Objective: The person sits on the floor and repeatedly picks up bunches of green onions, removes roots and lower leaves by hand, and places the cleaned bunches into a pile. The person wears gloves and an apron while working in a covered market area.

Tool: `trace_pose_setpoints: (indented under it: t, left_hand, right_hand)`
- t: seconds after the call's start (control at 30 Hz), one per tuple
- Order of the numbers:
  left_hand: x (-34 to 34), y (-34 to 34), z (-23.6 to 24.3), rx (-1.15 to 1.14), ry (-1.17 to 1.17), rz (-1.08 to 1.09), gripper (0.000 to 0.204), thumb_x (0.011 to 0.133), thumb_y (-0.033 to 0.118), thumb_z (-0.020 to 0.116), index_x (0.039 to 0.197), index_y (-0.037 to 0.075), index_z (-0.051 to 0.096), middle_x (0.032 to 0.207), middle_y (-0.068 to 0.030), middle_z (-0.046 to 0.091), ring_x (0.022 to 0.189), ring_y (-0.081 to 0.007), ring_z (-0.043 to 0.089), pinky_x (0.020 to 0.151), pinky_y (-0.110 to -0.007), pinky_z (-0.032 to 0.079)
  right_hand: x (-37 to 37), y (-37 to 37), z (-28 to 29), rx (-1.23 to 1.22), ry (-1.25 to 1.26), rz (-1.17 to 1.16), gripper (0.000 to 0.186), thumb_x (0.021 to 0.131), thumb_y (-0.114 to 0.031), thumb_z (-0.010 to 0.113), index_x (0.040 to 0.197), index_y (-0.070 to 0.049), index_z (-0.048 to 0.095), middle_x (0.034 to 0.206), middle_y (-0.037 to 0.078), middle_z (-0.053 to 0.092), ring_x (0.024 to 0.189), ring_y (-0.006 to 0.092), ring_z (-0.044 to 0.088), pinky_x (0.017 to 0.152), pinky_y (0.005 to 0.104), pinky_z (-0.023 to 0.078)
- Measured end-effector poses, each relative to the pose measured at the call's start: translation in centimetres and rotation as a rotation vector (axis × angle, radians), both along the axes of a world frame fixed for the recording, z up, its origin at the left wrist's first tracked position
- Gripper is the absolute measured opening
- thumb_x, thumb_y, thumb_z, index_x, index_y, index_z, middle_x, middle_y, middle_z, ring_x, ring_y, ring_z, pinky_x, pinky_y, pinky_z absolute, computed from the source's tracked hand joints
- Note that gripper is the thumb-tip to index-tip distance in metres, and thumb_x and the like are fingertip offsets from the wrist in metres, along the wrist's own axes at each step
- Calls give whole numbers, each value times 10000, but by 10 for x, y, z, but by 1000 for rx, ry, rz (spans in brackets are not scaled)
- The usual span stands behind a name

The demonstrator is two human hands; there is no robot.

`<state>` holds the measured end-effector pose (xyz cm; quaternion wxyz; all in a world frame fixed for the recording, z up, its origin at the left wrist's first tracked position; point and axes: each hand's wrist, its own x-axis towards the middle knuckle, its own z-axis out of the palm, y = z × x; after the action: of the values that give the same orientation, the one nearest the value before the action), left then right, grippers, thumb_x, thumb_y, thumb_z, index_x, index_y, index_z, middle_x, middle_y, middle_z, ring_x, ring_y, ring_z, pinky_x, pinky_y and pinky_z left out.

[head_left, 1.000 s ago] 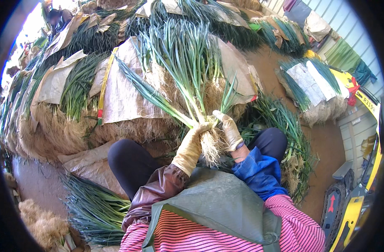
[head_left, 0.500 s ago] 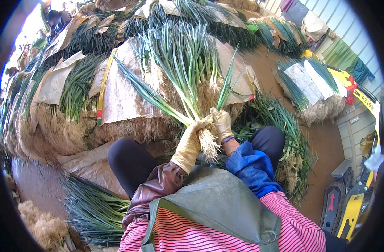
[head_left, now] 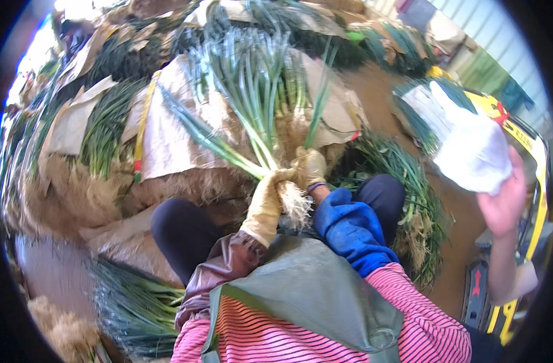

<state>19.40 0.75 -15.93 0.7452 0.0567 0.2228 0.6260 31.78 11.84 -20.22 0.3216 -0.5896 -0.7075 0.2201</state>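
My left hand, in a pale work glove, is closed round the lower stems of a few green onions. Their leaves fan up and away from me, and their white roots hang below the fist. Right beside it, my gloved right hand is closed on a green onion leaf that points upward. The base of that leaf is hidden in the fingers. Beyond both hands, a pile of green onions with tan roots lies on a light woven sheet.
Another person's hand reaches in at the right with a white cloth. Loose green onions lie beside my right knee, and another heap at lower left. Covered bundles stand at left. A yellow machine with a track is at right.
The other person's hand and the white cloth have come into view at the right. The leaf in my right hand stands more upright. My left hand keeps its hold on the green onions.
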Motion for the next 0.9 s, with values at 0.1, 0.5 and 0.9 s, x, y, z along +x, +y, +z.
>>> trace_pose_setpoints:
  t: [0.1, 0.5, 0.9]
  left_hand:
    - [0, -15, 22, 28, 213, 124, 215, 822, 174, 616, 947, 6, 665, 885, -75, 669, 826, -178, 622, 786, -290, 488]
    - [-9, 7, -15, 107, 25, 78, 261, 863, 193, 563, 974, -29, 642, 925, -119, 678, 871, -229, 634, 859, -355, 492]
    - [-14, 7, -16, 0, 27, 90, 278, 868, 181, 556, 1004, -50, 628, 924, -133, 673, 831, -236, 644, 808, -341, 520]
  right_hand:
    - [-10, -16, 38, 219, -429, 114, 382, 723, -493, 664, 657, -118, 634, 636, 151, 606, 578, 344, 596, 557, 442, 482]
    - [-12, -4, 7, -354, 637, 103, 338, 904, -324, 608, 754, -24, 649, 677, 46, 652, 531, 109, 549, 484, 267, 440]
    - [-14, -5, -8, -435, 496, 106, 354, 903, -339, 618, 865, 13, 639, 726, 17, 611, 632, 102, 517, 590, 274, 447]
